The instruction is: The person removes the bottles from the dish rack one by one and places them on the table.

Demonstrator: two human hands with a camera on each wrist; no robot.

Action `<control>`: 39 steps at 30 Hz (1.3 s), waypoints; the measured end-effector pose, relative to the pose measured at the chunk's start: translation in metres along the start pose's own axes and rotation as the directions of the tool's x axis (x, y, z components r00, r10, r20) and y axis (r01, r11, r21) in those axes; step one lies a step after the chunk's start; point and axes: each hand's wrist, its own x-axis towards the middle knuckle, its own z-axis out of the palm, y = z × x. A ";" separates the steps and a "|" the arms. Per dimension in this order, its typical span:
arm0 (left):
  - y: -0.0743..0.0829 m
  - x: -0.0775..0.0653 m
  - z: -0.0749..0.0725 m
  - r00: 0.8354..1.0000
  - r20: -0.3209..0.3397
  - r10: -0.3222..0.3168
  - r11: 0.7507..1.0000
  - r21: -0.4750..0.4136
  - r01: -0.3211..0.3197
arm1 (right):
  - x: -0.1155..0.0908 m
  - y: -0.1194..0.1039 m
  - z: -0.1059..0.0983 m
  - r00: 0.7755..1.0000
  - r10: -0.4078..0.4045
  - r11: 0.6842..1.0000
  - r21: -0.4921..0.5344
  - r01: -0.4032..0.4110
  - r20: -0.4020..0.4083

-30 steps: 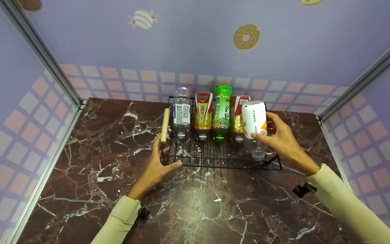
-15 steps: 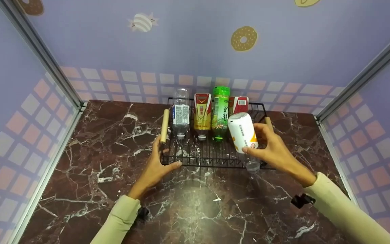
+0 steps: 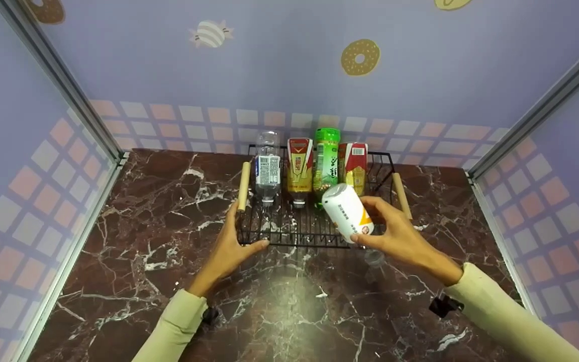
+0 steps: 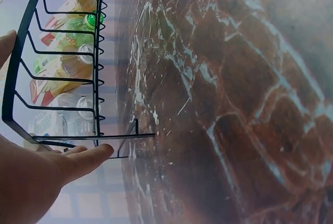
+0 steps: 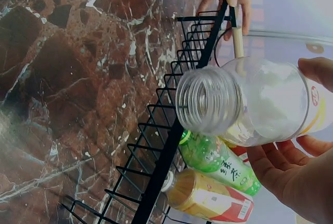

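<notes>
My right hand (image 3: 397, 231) grips a clear wide-mouthed bottle (image 3: 348, 213) with a white and orange label, tilted above the right front of a black wire rack (image 3: 294, 245). In the right wrist view, the threaded neck (image 5: 208, 102) of this bottle is uncapped. My left hand (image 3: 226, 246) holds the rack's left front corner, its thumb near the front rail. Inside the rack, necks toward me, lie a clear bottle (image 3: 268, 171), a yellow bottle with red (image 3: 299, 166), a green bottle (image 3: 327, 151) and another yellow and red bottle (image 3: 354, 161), the last two partly hidden by the held bottle.
The rack has wooden handles (image 3: 244, 186) at its left and right ends. It stands on a dark red marbled tabletop (image 3: 289, 306). A purple back wall (image 3: 279, 60) rises close behind, and side panels (image 3: 33, 201) close in both sides.
My right hand has carried the bottle left and toward me from the rack's right end, tilting it further. The rack's right handle has come into sight. My left hand stays at the corner.
</notes>
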 end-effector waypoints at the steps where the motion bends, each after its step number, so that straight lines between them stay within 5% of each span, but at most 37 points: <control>1: 0.002 -0.001 -0.001 1.000 -0.003 0.009 1.000 0.022 -0.009 | -0.001 0.000 0.001 1.000 0.000 1.000 -0.010 0.000 0.012; 14: 0.028 -0.013 -0.011 0.981 0.021 0.192 0.959 0.207 -0.192 | -0.008 -0.005 0.013 0.996 -0.057 0.997 -0.047 0.060 0.074; 23: 0.043 -0.020 -0.015 0.939 0.117 0.322 0.894 0.289 -0.342 | -0.010 -0.007 0.018 0.988 -0.110 0.989 -0.091 0.120 0.106; 32: 0.069 -0.025 -0.012 0.915 0.236 0.326 0.864 0.318 -0.390 | -0.011 -0.012 0.019 0.978 -0.148 0.980 -0.109 0.165 0.149; 39: 0.083 -0.026 -0.009 0.877 0.324 0.355 0.838 0.307 -0.452 | -0.012 -0.014 0.023 0.967 -0.169 0.975 -0.109 0.192 0.190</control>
